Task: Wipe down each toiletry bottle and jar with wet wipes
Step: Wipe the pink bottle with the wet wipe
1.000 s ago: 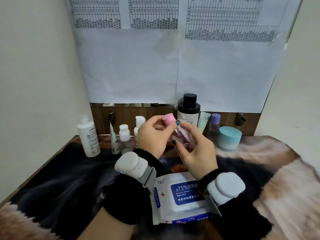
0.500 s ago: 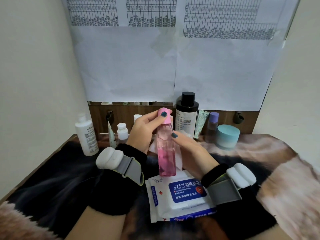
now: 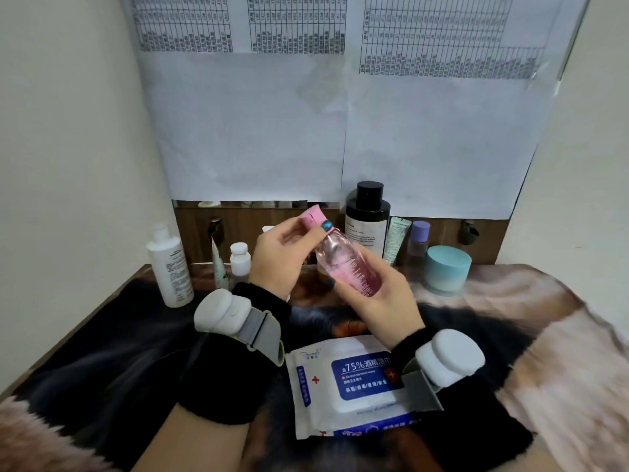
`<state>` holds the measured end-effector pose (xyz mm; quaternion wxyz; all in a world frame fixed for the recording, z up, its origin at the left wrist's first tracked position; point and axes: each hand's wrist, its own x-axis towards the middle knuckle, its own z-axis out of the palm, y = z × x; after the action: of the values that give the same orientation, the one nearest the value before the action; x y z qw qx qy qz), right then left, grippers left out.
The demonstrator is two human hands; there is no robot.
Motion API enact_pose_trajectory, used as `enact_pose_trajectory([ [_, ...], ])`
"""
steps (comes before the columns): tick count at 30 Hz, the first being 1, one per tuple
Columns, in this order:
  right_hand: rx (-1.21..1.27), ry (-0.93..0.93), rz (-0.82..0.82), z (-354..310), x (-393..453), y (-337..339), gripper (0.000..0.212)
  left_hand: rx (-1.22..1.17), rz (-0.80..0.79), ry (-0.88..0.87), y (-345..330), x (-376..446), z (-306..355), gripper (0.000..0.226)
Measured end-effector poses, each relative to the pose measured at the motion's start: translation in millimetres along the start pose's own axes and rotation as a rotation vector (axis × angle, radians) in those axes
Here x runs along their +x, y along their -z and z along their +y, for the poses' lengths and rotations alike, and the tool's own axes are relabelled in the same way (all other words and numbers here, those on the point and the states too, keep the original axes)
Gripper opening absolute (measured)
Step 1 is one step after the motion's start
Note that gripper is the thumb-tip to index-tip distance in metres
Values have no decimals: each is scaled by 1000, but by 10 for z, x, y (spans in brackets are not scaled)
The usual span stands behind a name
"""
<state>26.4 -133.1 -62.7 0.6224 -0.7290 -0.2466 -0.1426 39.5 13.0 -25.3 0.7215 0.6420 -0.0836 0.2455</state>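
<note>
I hold the pink bottle (image 3: 343, 267) tilted above the bench (image 3: 102, 352), its cap leaning up and left. My left hand (image 3: 282, 257) pinches the pink cap (image 3: 313, 218); my right hand (image 3: 377, 298) curls round the lower body. The wipes pack (image 3: 343, 386) lies flat just below my wrists. Behind stand a white bottle (image 3: 170, 267), a black-capped bottle (image 3: 367, 219) and a teal jar (image 3: 447, 269).
</note>
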Motion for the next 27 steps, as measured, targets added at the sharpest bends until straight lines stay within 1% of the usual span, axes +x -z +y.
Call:
enact_pose_trajectory([
  [2, -52, 35, -32, 0, -8, -18, 50, 33, -34, 6, 0, -18, -7, 10],
  [3, -50, 48, -48, -5, -14, -27, 47, 53, -64, 14, -1, -26, -15, 10],
  [6, 3, 74, -17, -46, 6, -11, 29, 92, -178, -7, -17, -65, -11, 11],
  [8, 71, 13, 10, -48, 29, 16, 18, 101, -221, -27, -32, -79, -12, 8],
  [9, 110, -54, 10, -43, 43, 27, 19, 96, -236, -26, -37, -82, -12, 7],
  [10, 144, -141, -2, -32, 54, 31, 26, 96, -243, -24, -33, -84, -14, 8],
  [12, 179, -335, -30, -12, 61, 18, 40, 86, -224, -19, -29, -84, -12, 11],
  [13, 156, -404, -28, 19, 66, 12, 43, 58, -198, -12, -24, -77, -9, 13],
  [15, 85, -490, -25, 76, 81, 6, 49, -35, -131, 2, -19, -58, 11, 16],
  [17, 142, -574, -3, 107, 100, 4, 55, -119, -69, -3, 1, -39, 32, 17],
  [20, 468, -695, 13, 101, 115, -1, 43, -105, -9, -33, 33, -41, 50, 18],
  [21, 525, -712, -4, 101, 110, 1, 45, -70, 4, -60, 32, -47, 53, 15],
  [23, 607, -745, 0, 125, 105, 13, 45, 49, 14, -155, 32, -57, 48, 6],
  [24, 635, -768, 29, 143, 111, 23, 40, 123, 10, -219, 27, -62, 43, 7],
  [27, 591, -778, 134, 173, 107, 42, 25, 280, -7, -379, -28, -84, 9, 24],
])
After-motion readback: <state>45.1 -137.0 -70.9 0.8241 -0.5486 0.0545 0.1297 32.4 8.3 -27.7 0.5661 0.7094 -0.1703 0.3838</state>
